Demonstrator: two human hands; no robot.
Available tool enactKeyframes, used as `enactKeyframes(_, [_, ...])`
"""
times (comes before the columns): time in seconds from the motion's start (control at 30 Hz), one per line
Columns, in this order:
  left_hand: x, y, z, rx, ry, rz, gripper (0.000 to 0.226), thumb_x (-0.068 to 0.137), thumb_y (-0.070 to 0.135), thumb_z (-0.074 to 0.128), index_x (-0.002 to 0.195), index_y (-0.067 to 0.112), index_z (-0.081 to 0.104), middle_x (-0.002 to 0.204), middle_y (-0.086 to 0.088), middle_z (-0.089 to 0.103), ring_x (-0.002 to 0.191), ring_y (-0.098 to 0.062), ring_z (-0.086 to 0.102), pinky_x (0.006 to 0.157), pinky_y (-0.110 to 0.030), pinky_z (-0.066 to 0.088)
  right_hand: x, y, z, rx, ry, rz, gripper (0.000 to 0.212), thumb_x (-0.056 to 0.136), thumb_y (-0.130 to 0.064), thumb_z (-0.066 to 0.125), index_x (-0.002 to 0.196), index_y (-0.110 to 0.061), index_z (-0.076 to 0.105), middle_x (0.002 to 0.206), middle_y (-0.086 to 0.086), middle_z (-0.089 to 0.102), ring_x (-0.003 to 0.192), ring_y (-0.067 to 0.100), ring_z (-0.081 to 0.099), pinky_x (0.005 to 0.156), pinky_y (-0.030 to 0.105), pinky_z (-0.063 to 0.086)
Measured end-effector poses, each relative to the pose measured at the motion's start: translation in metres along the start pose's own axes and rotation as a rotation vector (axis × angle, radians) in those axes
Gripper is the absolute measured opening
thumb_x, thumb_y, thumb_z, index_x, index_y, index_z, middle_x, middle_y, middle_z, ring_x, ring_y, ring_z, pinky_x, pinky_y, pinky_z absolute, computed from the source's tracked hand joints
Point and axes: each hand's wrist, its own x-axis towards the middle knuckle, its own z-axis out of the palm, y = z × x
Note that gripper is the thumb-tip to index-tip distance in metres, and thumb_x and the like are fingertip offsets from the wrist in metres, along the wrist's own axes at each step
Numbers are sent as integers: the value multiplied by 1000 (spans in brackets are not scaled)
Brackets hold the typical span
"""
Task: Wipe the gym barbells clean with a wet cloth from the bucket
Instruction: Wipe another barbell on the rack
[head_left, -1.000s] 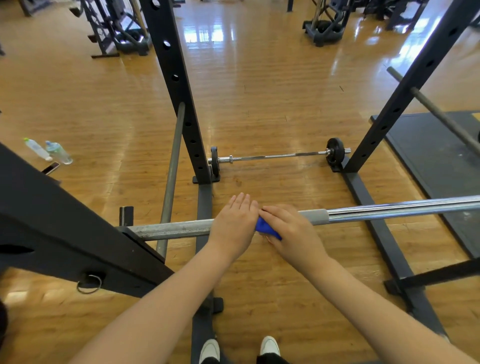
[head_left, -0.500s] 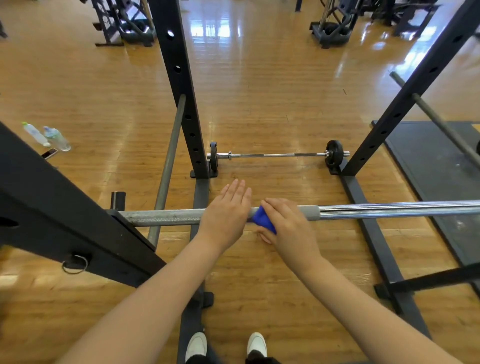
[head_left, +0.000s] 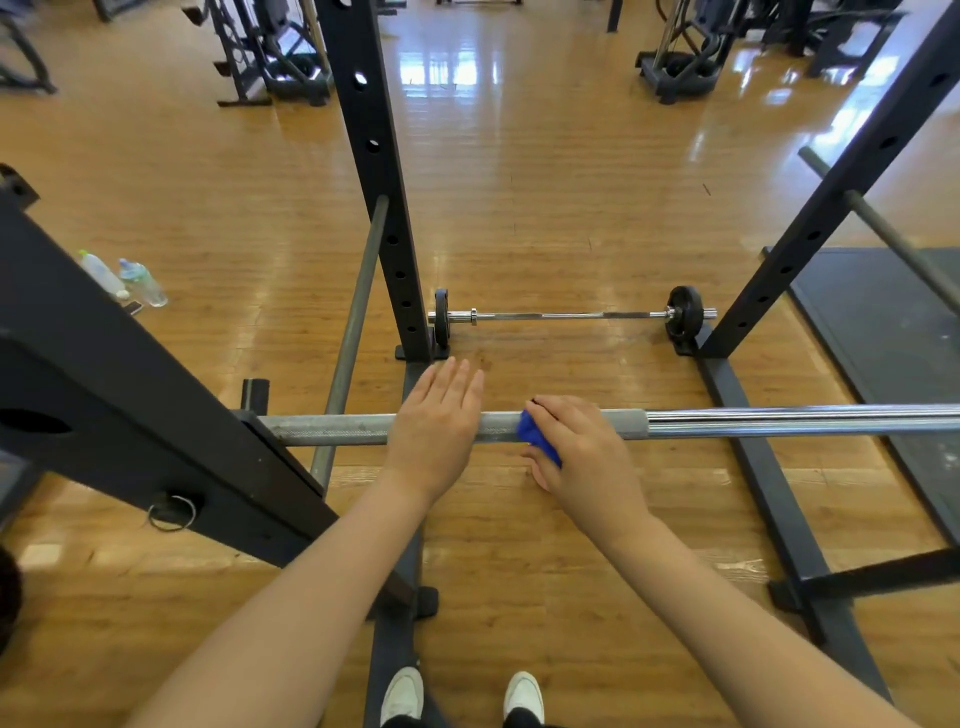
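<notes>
Barbell (head_left: 332, 429) under inspection lies level across the rack, running from the left upright's support out past the right edge of view. We note a dull grey knurled stretch on its left part and a bright chrome stretch on its right.

Nearest us, two white shoes (head_left: 402, 696) stand on the wood floor (head_left: 545, 571), either side of the rack's dark base rail.

Our left hand (head_left: 439, 431) lies flat on top of the grey stretch, fingers straight and together, pointing away from us; its grip is wide, holding nothing. Our right hand (head_left: 582, 447) sits just beside it on the bar, fingers curled over the top, its grip closed on a blue cloth (head_left: 537, 441) pressed against the bar. Only a small fold of cloth shows at the thumb side. The two hands are near but apart.

Left of the hands, a dark slanted beam (head_left: 130, 415) carries a metal ring (head_left: 172, 512).

Farther off, a second, thinner barbell (head_left: 561, 315) rests on the floor between the two far uprights, one small black plate at each end.

At far left, two plastic bottles (head_left: 140, 280) lie on the floor, a small flat item beside them. A dark mat (head_left: 883, 322) lies at right. Other gym machines stand at the back.
</notes>
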Motion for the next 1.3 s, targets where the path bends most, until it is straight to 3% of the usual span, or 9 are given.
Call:
enactKeyframes(0.2, [3, -2, -3, -30, -196, 8, 47, 90, 2, 52, 137, 3, 44, 146, -14, 41, 140, -26, 30, 117, -33, 13, -24, 38, -27, -25, -41, 58, 53, 67, 5, 81, 117, -1, 65, 118, 11, 64, 110, 30, 60, 95, 40, 49])
enactKeyframes(0.33, [8, -8, -3, -69, -255, -20, 35, 90, 4, 53, 124, 11, 53, 134, -8, 51, 129, -22, 43, 107, -29, 31, -31, 45, -33, -54, 50, 218, 47, 71, 3, 79, 115, 2, 65, 116, 15, 65, 110, 34, 60, 96, 46, 47])
enactKeyframes(0.43, [13, -10, -7, -109, -320, -18, 37, 90, 7, 55, 126, 13, 51, 135, -7, 49, 127, -23, 45, 104, -31, 37, -11, 11, -11, -56, 41, 158, 39, 83, -26, 63, 111, 1, 67, 110, 12, 67, 107, 25, 56, 95, 40, 47])
enactKeyframes(0.5, [11, -9, -7, -89, -303, 4, 44, 91, 10, 55, 134, 12, 46, 143, -7, 44, 135, -21, 36, 111, -30, 26, -2, -7, -1, -42, -16, 117, 48, 88, -38, 49, 112, -1, 67, 109, 9, 67, 104, 22, 56, 94, 38, 48])
enactKeyframes(0.67, [2, -6, -8, -36, -163, 13, 53, 97, 15, 45, 146, 8, 28, 154, -9, 27, 144, -21, 19, 117, -30, 5, -26, 30, -21, -13, 75, 109, 39, 88, -22, 46, 114, -2, 67, 116, 11, 66, 112, 21, 52, 96, 39, 45])
enactKeyframes(0.83, [2, -6, -8, -81, -135, 33, 50, 97, 13, 45, 145, 7, 31, 152, -10, 31, 143, -21, 23, 116, -29, 9, -22, 24, -12, 22, 211, 173, 32, 86, -15, 51, 106, 3, 69, 109, 16, 68, 107, 21, 54, 101, 27, 38])
enactKeyframes(1.03, [3, -7, -5, -58, -150, 25, 54, 96, 16, 47, 146, 6, 29, 153, -11, 29, 144, -22, 21, 117, -31, 7, -6, -1, 9, 4, 34, -24, 36, 73, 3, 75, 109, 0, 69, 111, 13, 68, 104, 27, 63, 94, 39, 51])
enactKeyframes(1.2, [0, -8, -4, -27, -133, 15, 70, 56, 23, 89, 114, -4, 62, 112, -20, 66, 109, -35, 62, 96, -45, 45, -31, 33, -12, 7, 222, 75, 30, 84, -10, 60, 110, 3, 67, 117, 10, 63, 111, 22, 52, 109, 23, 32])
enactKeyframes(1.3, [1, -6, -3, -22, -98, 24, 62, 52, 16, 90, 106, -4, 67, 105, -21, 68, 102, -35, 65, 90, -46, 49, -29, 25, -5, 8, 275, 148, 33, 86, -15, 51, 107, 5, 68, 112, 15, 66, 110, 22, 52, 104, 31, 38])
